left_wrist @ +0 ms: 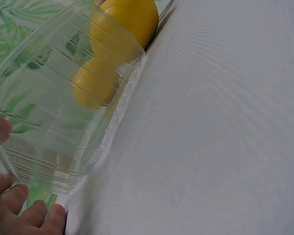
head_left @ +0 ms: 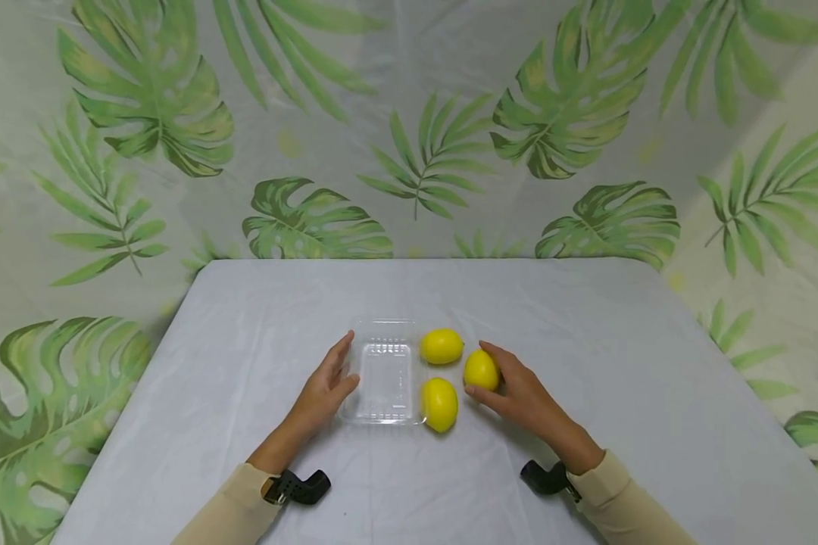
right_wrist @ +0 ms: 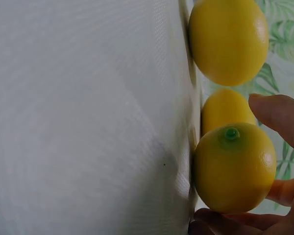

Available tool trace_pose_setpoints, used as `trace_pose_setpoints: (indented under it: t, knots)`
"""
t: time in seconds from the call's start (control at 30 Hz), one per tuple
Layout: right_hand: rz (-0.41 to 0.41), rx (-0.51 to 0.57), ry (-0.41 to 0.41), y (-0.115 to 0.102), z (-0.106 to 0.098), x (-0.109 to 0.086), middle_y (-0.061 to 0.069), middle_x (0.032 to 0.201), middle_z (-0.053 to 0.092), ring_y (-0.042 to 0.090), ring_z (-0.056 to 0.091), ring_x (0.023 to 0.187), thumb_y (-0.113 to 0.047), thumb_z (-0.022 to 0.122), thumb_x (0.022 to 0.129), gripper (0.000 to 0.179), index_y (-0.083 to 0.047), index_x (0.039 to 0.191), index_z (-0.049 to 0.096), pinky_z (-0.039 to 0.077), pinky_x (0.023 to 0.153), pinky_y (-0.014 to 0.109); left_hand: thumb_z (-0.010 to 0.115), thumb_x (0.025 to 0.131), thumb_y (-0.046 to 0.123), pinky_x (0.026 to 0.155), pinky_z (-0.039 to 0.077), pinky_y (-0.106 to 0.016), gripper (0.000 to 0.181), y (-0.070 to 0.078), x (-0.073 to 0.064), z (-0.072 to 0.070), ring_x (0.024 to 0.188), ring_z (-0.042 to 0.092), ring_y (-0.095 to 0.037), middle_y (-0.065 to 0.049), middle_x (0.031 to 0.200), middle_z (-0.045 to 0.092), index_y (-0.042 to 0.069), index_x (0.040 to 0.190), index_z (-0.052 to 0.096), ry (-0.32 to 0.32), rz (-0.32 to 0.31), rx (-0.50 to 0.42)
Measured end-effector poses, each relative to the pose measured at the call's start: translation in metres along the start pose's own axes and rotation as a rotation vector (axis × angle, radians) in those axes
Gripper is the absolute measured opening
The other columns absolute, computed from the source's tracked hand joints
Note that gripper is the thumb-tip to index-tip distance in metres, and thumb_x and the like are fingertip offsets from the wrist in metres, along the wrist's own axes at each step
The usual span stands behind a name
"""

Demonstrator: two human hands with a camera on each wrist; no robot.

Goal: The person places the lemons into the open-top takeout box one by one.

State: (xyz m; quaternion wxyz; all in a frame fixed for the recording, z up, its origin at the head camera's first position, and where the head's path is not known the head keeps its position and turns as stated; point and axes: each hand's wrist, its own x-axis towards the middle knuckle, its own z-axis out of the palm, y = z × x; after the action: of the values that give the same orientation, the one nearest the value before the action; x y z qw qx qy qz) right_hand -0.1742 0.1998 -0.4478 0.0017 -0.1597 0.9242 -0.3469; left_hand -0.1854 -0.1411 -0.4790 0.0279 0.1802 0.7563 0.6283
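Observation:
A clear plastic tray [head_left: 384, 371] lies empty in the middle of the table. My left hand [head_left: 341, 367] rests against its left side with fingers straight and the thumb touching the rim; in the left wrist view the fingertips [left_wrist: 19, 210] sit at the tray [left_wrist: 54, 122] wall. Three yellow lemons lie just right of the tray. My right hand [head_left: 504, 375] grips the rightmost lemon [head_left: 480, 369] between thumb and curled fingers, seen close up as the lemon [right_wrist: 234, 169] on the cloth. The other two lemons [head_left: 441, 346] [head_left: 439, 403] lie against the tray's right edge.
A white cloth covers the table [head_left: 586, 341]. A leaf-patterned curtain [head_left: 409, 151] hangs behind and around the table. Bare cloth stretches on both sides of the tray and toward the near edge.

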Motion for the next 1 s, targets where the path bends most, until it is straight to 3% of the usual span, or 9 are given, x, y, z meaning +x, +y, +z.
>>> trace_pose_setpoints:
  t: [0.47, 0.63, 1.0]
  knots:
    - [-0.026, -0.031, 0.004, 0.0015, 0.001, 0.0061, 0.016, 0.143, 0.044, 0.033, 0.046, 0.128, -0.032, 0.074, 0.085, 0.077, -0.008, 0.148, 0.036, 0.041, 0.104, 0.052, 0.051, 0.097, 0.003, 0.116, 0.018, -0.043, 0.067, 0.0014, 0.0004, 0.0005, 0.147, 0.012, -0.022, -0.005, 0.161, 0.014, 0.014, 0.155, 0.019, 0.009, 0.0, 0.009]
    - [-0.053, -0.034, 0.007, 0.0053, 0.0, 0.0057, 0.015, 0.142, 0.046, 0.031, 0.049, 0.125, -0.03, 0.074, 0.085, 0.078, -0.008, 0.149, 0.036, 0.047, 0.098, 0.049, 0.051, 0.097, 0.002, 0.117, 0.017, -0.044, 0.067, 0.0014, 0.0002, 0.0002, 0.147, 0.011, -0.023, -0.006, 0.161, 0.014, 0.014, 0.155, 0.019, 0.002, 0.002, -0.005]
    - [-0.072, 0.01, 0.016, 0.0065, -0.0029, 0.0057, 0.016, 0.142, 0.048, 0.031, 0.051, 0.124, -0.025, 0.077, 0.083, 0.076, -0.006, 0.146, 0.04, 0.052, 0.093, 0.043, 0.051, 0.098, 0.004, 0.117, 0.017, -0.045, 0.066, -0.0022, 0.0009, -0.0002, 0.147, 0.011, -0.023, -0.005, 0.161, 0.014, 0.014, 0.154, 0.019, 0.011, 0.002, 0.003]
